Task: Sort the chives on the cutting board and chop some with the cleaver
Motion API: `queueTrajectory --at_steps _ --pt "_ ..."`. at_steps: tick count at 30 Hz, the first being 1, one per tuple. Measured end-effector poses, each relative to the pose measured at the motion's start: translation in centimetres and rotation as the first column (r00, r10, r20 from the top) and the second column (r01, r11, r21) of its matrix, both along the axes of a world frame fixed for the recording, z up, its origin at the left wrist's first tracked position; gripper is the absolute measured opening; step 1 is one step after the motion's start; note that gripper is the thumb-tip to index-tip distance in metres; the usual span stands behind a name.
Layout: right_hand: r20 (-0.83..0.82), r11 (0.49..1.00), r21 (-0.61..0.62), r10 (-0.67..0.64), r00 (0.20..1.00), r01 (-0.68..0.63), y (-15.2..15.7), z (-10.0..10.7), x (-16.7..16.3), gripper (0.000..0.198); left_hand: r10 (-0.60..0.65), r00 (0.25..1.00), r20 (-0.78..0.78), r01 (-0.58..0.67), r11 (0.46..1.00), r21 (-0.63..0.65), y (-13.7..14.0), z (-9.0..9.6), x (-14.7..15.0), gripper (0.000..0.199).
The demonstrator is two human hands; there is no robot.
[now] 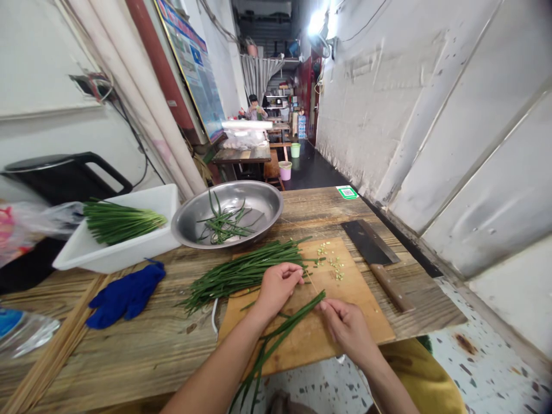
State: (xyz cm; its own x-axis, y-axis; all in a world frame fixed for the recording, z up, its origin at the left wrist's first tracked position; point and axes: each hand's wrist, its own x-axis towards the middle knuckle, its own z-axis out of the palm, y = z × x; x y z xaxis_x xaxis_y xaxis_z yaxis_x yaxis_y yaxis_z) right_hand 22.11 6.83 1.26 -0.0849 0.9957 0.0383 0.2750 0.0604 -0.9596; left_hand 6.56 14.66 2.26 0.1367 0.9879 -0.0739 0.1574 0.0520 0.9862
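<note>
My right hand [347, 325] is closed in a pinch at the cut ends of a few garlic chives [287, 328], whose leaves trail down to the left over the board's front edge. A thin bamboo skewer [314, 283] passes by these ends and runs on below my right hand. My left hand [282, 284] pinches near the skewer's upper tip; its exact grip is partly hidden. Behind it, a large pile of garlic chives [254, 264] lies across the wooden cutting board [353, 299]. Small pale cut ends [337, 267] are scattered to the right of the pile.
A cleaver [375, 253] lies right of the board. A steel bowl [271, 213] with loose chives and a white tub [125, 253] with more stand behind. Left are a blue glove [127, 293], bamboo sticks [56, 351] and a plastic bottle [26, 330]. Another person [255, 109] sits farther back.
</note>
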Motion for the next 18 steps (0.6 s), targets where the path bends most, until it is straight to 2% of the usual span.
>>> queueTrajectory --at_steps 10,18 --pt "-0.012 0.999 -0.043 0.016 1.0 -0.016 0.11 -0.03 -0.03 0.038 -0.009 0.999 -0.038 0.01 1.0 0.025 0.08 -0.19 -0.06 0.027" --pt "-0.004 0.999 -0.048 0.008 1.0 -0.008 0.17 -0.35 0.02 0.04 0.015 0.99 -0.137 0.009 0.985 0.172 0.18 -0.43 -0.25 0.021"
